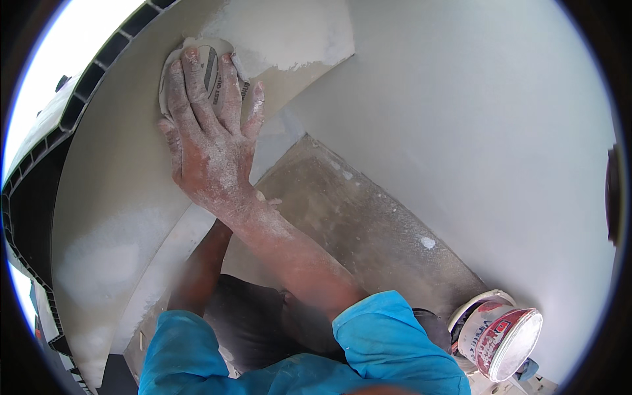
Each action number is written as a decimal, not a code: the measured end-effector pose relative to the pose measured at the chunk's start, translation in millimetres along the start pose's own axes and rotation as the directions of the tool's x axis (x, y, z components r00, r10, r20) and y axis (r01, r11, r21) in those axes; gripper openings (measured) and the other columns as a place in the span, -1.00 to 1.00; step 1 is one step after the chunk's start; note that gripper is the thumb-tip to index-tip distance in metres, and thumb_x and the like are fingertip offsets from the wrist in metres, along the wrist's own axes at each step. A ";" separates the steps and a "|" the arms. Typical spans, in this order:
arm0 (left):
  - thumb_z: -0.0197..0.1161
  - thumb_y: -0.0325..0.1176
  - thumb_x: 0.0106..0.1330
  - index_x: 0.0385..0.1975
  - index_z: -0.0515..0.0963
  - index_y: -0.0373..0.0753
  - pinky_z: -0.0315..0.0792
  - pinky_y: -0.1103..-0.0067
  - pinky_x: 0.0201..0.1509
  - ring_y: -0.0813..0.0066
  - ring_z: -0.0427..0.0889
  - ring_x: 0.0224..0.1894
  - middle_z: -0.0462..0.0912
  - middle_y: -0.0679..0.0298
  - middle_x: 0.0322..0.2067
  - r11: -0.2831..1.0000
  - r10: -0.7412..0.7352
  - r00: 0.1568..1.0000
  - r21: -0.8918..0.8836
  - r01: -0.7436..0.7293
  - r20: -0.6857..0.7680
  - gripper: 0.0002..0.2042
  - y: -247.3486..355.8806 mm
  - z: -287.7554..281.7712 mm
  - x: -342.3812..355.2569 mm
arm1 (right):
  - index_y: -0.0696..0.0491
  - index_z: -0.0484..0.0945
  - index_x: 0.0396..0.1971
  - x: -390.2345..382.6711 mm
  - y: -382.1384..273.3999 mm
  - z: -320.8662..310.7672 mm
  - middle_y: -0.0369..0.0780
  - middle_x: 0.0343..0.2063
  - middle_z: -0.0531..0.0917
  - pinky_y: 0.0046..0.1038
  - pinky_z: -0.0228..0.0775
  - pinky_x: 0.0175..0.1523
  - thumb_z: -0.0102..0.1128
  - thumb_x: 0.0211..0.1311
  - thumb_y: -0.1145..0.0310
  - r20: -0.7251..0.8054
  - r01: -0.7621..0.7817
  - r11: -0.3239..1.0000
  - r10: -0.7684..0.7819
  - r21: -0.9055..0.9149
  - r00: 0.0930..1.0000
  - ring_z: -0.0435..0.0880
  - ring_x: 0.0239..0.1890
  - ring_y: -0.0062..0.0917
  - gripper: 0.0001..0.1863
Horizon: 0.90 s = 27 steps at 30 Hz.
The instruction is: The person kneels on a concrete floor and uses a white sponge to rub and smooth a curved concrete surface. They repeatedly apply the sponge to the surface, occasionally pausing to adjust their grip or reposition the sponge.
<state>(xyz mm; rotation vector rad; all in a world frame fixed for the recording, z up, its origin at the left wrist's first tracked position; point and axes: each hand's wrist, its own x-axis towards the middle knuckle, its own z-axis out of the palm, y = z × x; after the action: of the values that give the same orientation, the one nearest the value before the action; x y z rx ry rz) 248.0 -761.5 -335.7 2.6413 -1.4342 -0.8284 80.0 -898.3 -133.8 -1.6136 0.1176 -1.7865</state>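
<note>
My right hand [212, 135], coated in white dust, reaches up and left with its fingers spread flat. Under them is a sheet of sandpaper [209, 72] with printing on its back, pressed against the grey wall [131, 141]. A ragged white patch of filler [289, 33] begins just to the right of the sheet. My left forearm [201, 270] passes behind the right wrist. Only what look like dusty fingertips of my left hand [268, 199] show past that wrist; the rest is hidden, and whether it grips anything cannot be made out.
A pale smooth wall [461, 131] rises at the right and meets the dusty concrete floor [329, 204]. At lower right a white and red bucket [497, 339] leans beside another round container [471, 306]. An opening edged by dark hollow blocks [85, 85] lies along the left.
</note>
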 end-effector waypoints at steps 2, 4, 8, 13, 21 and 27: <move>0.16 -0.09 0.47 0.35 0.35 -0.27 0.47 0.32 0.15 0.25 0.64 0.07 0.64 0.06 0.13 1.000 0.005 1.000 -0.012 -0.004 0.025 -0.45 12.5 -7.1 -0.8 | 0.12 0.22 0.44 37.1 20.6 -17.7 -0.06 0.46 0.26 0.38 -0.22 0.44 0.19 0.33 0.31 -0.082 0.033 0.996 -0.040 -0.078 0.996 0.08 0.51 0.06 -0.29; 0.17 -0.09 0.48 0.34 0.35 -0.27 0.47 0.34 0.18 0.31 0.62 0.09 0.62 0.09 0.17 0.998 0.023 0.996 -0.063 -0.018 0.083 -0.45 39.0 8.8 1.4 | 0.10 0.22 0.45 53.7 46.9 -34.6 -0.07 0.47 0.24 0.35 -0.18 0.41 0.16 0.36 0.34 -0.049 -0.042 0.979 0.033 -0.198 0.998 0.10 0.49 0.07 -0.32; 0.07 0.07 0.52 0.41 0.30 -0.19 0.32 0.40 0.35 0.34 0.45 0.31 0.42 0.09 0.34 0.975 -0.078 0.997 -0.208 0.077 0.001 -0.39 -40.7 10.4 -23.8 | 0.03 0.27 0.44 8.0 -7.4 -8.7 -0.08 0.50 0.18 0.27 -0.17 0.40 0.06 0.45 0.35 -0.057 -0.093 0.995 0.091 -0.032 0.994 0.10 0.48 0.08 -0.42; 0.09 0.08 0.50 0.41 0.28 -0.17 0.28 0.39 0.39 0.32 0.39 0.33 0.42 0.11 0.29 0.898 -0.131 0.966 -0.386 0.210 0.221 -0.38 -3.6 8.7 10.0 | 0.02 0.30 0.43 60.6 22.4 -47.3 -0.10 0.51 0.16 0.27 -0.18 0.43 0.09 0.38 0.37 0.225 -0.207 0.976 0.217 -0.068 0.950 0.11 0.49 0.03 -0.39; 0.10 0.04 0.48 0.36 0.32 -0.30 0.36 0.30 0.30 0.08 0.55 0.13 0.59 -0.07 0.09 0.996 -0.016 0.998 -0.091 0.010 -0.060 -0.38 7.2 10.0 0.8 | 0.12 0.39 0.32 30.1 8.7 -7.8 -0.07 0.37 0.40 0.32 -0.10 0.39 0.26 0.25 0.33 -0.197 0.064 0.997 -0.073 -0.052 0.978 0.18 0.46 0.03 -0.38; 0.11 -0.12 0.48 0.38 0.32 -0.25 0.28 0.23 0.39 0.00 0.49 0.26 0.55 -0.10 0.19 0.993 0.063 0.997 -0.095 -0.066 -0.039 -0.46 16.2 19.6 1.5 | 0.04 0.34 0.38 36.7 22.3 -11.8 -0.07 0.33 0.43 0.22 -0.04 0.31 0.12 0.42 0.27 -0.217 -0.043 0.990 0.012 -0.137 0.976 0.29 0.35 0.04 -0.43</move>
<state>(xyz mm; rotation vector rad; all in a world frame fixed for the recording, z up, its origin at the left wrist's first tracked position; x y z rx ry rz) 227.1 -767.6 -348.9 2.5131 -1.4255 -0.8177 80.6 -939.5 -117.2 -1.5002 0.3735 -1.9654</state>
